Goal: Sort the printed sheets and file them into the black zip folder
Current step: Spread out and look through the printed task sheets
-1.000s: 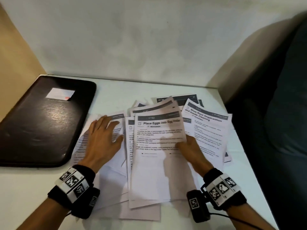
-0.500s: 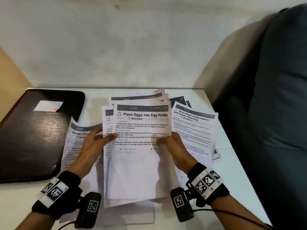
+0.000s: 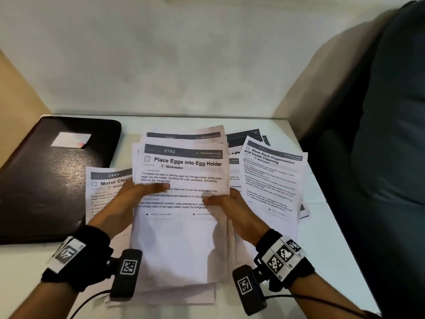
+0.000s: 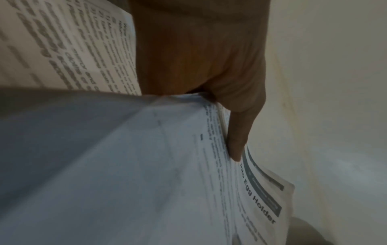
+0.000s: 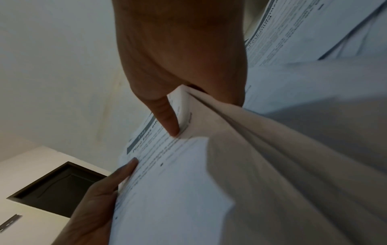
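Both hands, left hand (image 3: 128, 203) and right hand (image 3: 232, 208), pinch limp paper stack (image 3: 181, 238) | glossy black folder (image 3: 46, 180) flat

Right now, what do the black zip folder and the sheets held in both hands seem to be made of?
The black zip folder looks like faux leather or coated vinyl; which one can't be told. Signs: a fine pebbled grain, soft glossy sheen and rounded padded corners.

The held sheets look like thin matte office paper with black laser-style print: they bend and fan at the edges under the left hand and right hand.
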